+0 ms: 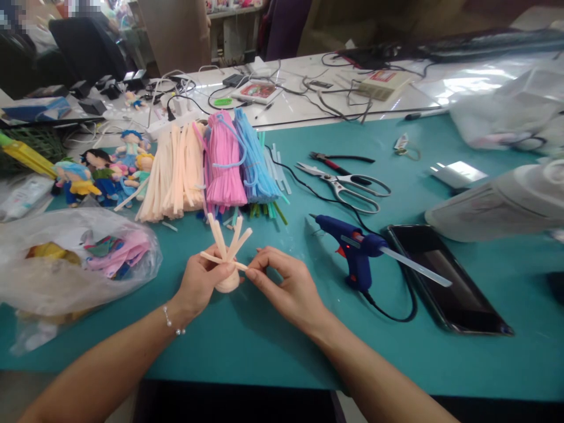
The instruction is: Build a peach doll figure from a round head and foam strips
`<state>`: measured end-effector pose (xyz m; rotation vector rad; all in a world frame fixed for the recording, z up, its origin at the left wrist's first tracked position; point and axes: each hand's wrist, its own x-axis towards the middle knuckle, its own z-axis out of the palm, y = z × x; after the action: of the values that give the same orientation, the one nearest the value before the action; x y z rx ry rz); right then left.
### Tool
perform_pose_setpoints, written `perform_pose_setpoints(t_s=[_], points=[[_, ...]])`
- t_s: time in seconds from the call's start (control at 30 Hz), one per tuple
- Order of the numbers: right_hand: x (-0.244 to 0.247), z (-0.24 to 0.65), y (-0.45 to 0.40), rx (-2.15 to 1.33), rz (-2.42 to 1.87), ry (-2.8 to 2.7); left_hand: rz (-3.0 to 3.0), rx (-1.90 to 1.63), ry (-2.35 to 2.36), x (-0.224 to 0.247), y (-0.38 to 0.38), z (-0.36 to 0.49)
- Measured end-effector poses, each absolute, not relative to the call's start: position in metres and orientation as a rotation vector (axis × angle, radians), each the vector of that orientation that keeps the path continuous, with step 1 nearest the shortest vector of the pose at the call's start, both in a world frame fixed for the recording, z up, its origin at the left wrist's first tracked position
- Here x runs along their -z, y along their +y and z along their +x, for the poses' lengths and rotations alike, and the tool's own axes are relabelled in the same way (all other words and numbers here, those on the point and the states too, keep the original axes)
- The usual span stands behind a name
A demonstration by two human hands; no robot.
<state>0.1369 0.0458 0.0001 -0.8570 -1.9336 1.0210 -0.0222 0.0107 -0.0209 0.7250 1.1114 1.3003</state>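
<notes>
A cream pipe-cleaner piece [227, 282] with a rounded base and several stems fanning out at its top is held above the green mat. My left hand [200, 285] wraps round its left side, the thumb pressed across the front. One stem points right, and my right hand [282, 282] pinches its end between thumb and fingertips. Behind the hands lie bundles of cream [176, 170], pink [225, 170] and blue pipe cleaners [258, 164]. To the right, a dark blue glue gun [359, 261] lies on its side with a clear glue stick in it.
Scissors [346, 185] and red-black pliers [335, 164] lie behind the glue gun. A phone [449, 276] and a white bottle [493, 202] are at right. A plastic bag [145, 258] and small dolls [99, 170] sit at left. Cables cross the white table behind.
</notes>
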Motion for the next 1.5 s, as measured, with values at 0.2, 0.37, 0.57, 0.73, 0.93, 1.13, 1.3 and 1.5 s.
perform_pose_setpoints(t_s=[0.2, 0.37, 0.57, 0.73, 0.93, 1.13, 1.3, 1.5], points=[[0.000, 0.137, 0.045, -0.916, -0.884, -1.969, 0.762, -1.289, 1.112, 0.021, 0.011, -0.022], [0.003, 0.137, 0.046, -0.890, -0.913, -1.891, 0.665, -1.263, 0.999, 0.014, 0.012, -0.018], [0.000, 0.137, 0.046, -0.887, -0.942, -1.887, 0.463, -1.289, 1.058, 0.014, 0.012, -0.015], [-0.001, 0.139, 0.045, -0.733, -0.758, -1.955, 0.378, -1.239, 1.074, 0.013, 0.015, -0.016], [0.003, 0.140, 0.046, -0.600, -0.609, -2.126, 0.367, -1.262, 1.057, 0.010, 0.016, -0.016], [0.003, 0.140, 0.047, -0.610, -0.611, -2.147, 0.402, -1.298, 1.043, 0.009, 0.016, -0.015], [0.001, 0.140, 0.045, -0.719, -0.680, -1.979, 0.441, -1.347, 1.069, 0.014, 0.016, -0.016], [0.002, 0.138, 0.046, -1.198, -0.826, -1.665, 0.684, -1.411, 1.118, 0.022, 0.013, -0.017]])
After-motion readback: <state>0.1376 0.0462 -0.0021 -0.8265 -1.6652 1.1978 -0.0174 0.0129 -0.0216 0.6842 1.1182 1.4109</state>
